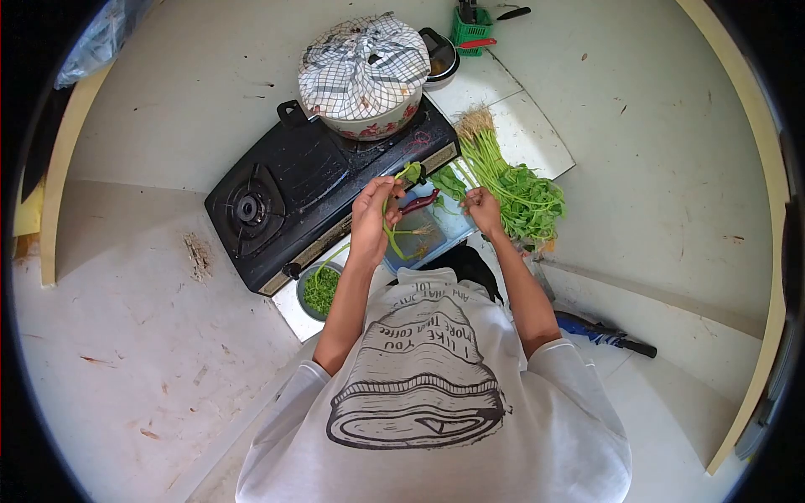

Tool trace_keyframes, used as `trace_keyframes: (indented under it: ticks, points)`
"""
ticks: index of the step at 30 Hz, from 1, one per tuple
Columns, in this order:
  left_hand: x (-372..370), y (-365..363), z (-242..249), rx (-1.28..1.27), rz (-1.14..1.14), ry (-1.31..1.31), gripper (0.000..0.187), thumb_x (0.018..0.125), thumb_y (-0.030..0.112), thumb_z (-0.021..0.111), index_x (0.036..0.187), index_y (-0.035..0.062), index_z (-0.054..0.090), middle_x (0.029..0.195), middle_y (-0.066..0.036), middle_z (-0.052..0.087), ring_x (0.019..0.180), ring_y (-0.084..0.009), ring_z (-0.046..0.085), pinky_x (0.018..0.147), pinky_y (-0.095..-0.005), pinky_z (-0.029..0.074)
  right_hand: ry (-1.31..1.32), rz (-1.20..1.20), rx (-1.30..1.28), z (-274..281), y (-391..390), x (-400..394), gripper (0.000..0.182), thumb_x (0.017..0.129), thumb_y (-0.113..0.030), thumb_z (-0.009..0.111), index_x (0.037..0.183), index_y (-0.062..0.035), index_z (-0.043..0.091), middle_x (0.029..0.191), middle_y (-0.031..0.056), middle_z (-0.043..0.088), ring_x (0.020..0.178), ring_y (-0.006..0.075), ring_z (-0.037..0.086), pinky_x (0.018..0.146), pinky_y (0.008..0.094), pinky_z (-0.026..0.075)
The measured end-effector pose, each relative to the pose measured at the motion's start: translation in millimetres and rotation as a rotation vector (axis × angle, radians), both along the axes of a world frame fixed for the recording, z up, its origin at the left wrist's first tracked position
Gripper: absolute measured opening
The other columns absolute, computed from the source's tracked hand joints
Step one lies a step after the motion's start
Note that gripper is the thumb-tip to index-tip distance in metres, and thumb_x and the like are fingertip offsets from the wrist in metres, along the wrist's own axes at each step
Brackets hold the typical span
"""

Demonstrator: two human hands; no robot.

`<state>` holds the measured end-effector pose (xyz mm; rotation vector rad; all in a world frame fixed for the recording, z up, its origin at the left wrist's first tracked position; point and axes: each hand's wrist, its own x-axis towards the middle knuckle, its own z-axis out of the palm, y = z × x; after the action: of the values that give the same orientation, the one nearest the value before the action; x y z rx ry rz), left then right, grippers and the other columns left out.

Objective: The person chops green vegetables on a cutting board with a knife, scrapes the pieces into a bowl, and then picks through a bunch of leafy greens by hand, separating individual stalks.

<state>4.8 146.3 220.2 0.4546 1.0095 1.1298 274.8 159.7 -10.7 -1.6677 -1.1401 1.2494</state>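
My left hand is closed around a leafy green stem, whose leaf sticks up past the fingertips and whose roots trail below. Above the blue tray, my right hand has its fingers pinched at a thin green stem beside a loose leaf. Immediately right of it lies a big bunch of leafy greens, roots pointing away from me. A knife with a dark red handle rests across the tray between my hands. Part of the tray is hidden by my left hand and the stem.
A black two-burner stove stands ahead and left, bearing a cloth-covered flowered pot. Near my left forearm sits a bowl of chopped greens. Farther back are a small lidded pot and a green basket with utensils.
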Motion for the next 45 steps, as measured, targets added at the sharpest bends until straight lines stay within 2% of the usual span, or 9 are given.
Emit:
trace_keyframes:
  ticks: [6, 9, 12, 15, 18, 21, 24, 30, 45]
  points:
    - [1.9, 1.3, 4.2, 0.026, -0.015, 0.006, 0.016, 0.105, 0.019, 0.057, 0.11, 0.0058, 0.065, 0.087, 0.0, 0.061, 0.056, -0.0031, 0.035, 0.055, -0.0217, 0.034, -0.172, 0.057, 0.024, -15.8, -16.5, 10.6, 0.023, 0.085, -0.008, 0.068, 0.106, -0.0008, 0.063, 0.08, 0.0127, 0.074, 0.071, 0.022, 0.073, 0.068, 0.0357, 0.057]
    - [3.0, 2.7, 5.7, 0.052, -0.051, -0.021, 0.018, 0.106, 0.019, 0.055, 0.111, 0.0046, 0.065, 0.086, 0.0, 0.059, 0.055, -0.0024, 0.033, 0.054, -0.0211, 0.032, -0.679, 0.157, -0.063, 45.4, -25.3, 1.4, 0.019, 0.089, 0.001, 0.06, 0.108, -0.0001, 0.065, 0.078, 0.0122, 0.074, 0.072, 0.018, 0.073, 0.065, 0.0323, 0.057]
    - [5.5, 4.0, 11.5, 0.061, -0.062, -0.023, 0.018, 0.107, 0.019, 0.054, 0.111, 0.0039, 0.064, 0.083, 0.0, 0.057, 0.054, -0.002, 0.032, 0.053, -0.0208, 0.03, -0.66, 0.128, 0.064, 74.2, -24.2, -8.1, 0.013, 0.092, -0.004, 0.063, 0.104, -0.0027, 0.068, 0.072, 0.0101, 0.071, 0.067, 0.0154, 0.072, 0.062, 0.031, 0.055]
    - [6.7, 4.7, 10.9, 0.082, -0.071, -0.03, 0.019, 0.107, 0.019, 0.053, 0.111, 0.0037, 0.064, 0.083, 0.0, 0.056, 0.053, -0.002, 0.031, 0.052, -0.0208, 0.029, -0.278, 0.037, 0.231, 121.9, -18.4, -22.7, 0.011, 0.092, -0.012, 0.07, 0.097, -0.0033, 0.072, 0.066, 0.0088, 0.067, 0.057, 0.0147, 0.063, 0.056, 0.0311, 0.049]
    - [9.2, 4.2, 11.5, 0.074, -0.068, -0.034, 0.02, 0.107, 0.02, 0.054, 0.111, 0.0039, 0.064, 0.082, -0.001, 0.058, 0.055, -0.002, 0.034, 0.052, -0.0205, 0.03, -0.124, 0.018, 0.373, 206.5, -20.2, -45.1, 0.009, 0.094, -0.009, 0.071, 0.098, -0.0016, 0.074, 0.064, 0.0064, 0.064, 0.053, 0.0098, 0.056, 0.053, 0.0263, 0.044]
    - [10.7, 4.2, 12.2, 0.079, -0.072, -0.025, 0.02, 0.107, 0.021, 0.054, 0.111, 0.0035, 0.064, 0.082, -0.001, 0.057, 0.055, -0.0019, 0.034, 0.052, -0.0205, 0.029, -0.141, 0.037, 0.566, 246.5, -21.9, -58.7, 0.012, 0.091, -0.004, 0.074, 0.102, -0.0002, 0.074, 0.064, 0.0058, 0.064, 0.055, 0.0088, 0.057, 0.052, 0.0246, 0.043]
    - [12.3, 2.8, 12.0, 0.103, -0.088, -0.048, 0.02, 0.107, 0.02, 0.053, 0.111, 0.0034, 0.063, 0.082, -0.001, 0.057, 0.055, -0.0017, 0.034, 0.052, -0.0205, 0.029, -0.137, 0.102, 0.629, 258.9, -21.3, -69.6, 0.015, 0.092, -0.005, 0.074, 0.106, -0.0012, 0.075, 0.068, 0.005, 0.066, 0.057, 0.0061, 0.055, 0.051, 0.0248, 0.04]
    - [14.1, -1.7, 16.5, 0.115, -0.118, -0.041, 0.02, 0.107, 0.02, 0.052, 0.112, 0.0032, 0.063, 0.08, -0.001, 0.057, 0.055, -0.0013, 0.034, 0.052, -0.0202, 0.029, -0.182, 0.136, 0.641, 261.6, -14.3, -83.6, 0.027, 0.09, -0.001, 0.072, 0.117, -0.0035, 0.072, 0.082, 0.0088, 0.066, 0.056, 0.0135, 0.058, 0.052, 0.028, 0.047]
    - [18.3, -11.0, 18.7, 0.109, -0.135, -0.057, 0.02, 0.108, 0.02, 0.052, 0.111, 0.0043, 0.064, 0.08, -0.001, 0.058, 0.055, -0.0018, 0.034, 0.052, -0.0203, 0.028, -0.194, 0.01, 0.728, 254.4, -19.4, -96.9, 0.028, 0.088, 0.002, 0.073, 0.116, -0.0035, 0.071, 0.104, 0.0095, 0.066, 0.065, 0.0144, 0.06, 0.058, 0.0274, 0.049]
